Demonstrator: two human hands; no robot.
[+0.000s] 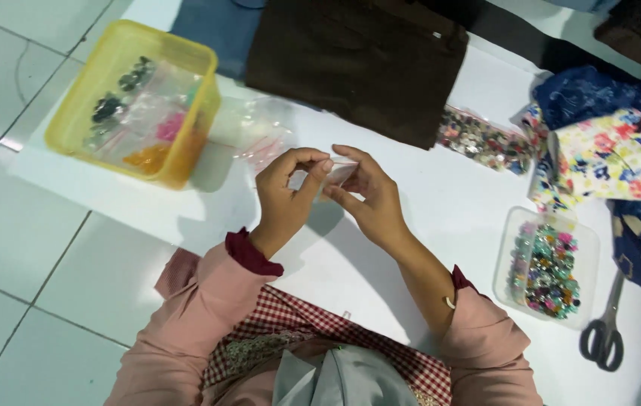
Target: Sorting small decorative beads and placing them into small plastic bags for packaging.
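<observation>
Currently both hands pinch one small clear bag (pixel 338 174): left hand (pixel 284 197) at its left edge, right hand (pixel 369 197) at its right. Step in hand looks like opening the bag; next needs a firm two-sided pull.

Left hand (pixel 284 197): raised, fingers curled, thumb and forefinger pinched | Right hand (pixel 365 194): facing it, fingertips pinched, close to the left | Both forearms angled inward, sleeves pushed up.

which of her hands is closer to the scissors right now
The right hand is nearer the scissors, which lie far off to its right. The left hand sits beyond it, on the side toward the yellow tub.
</observation>
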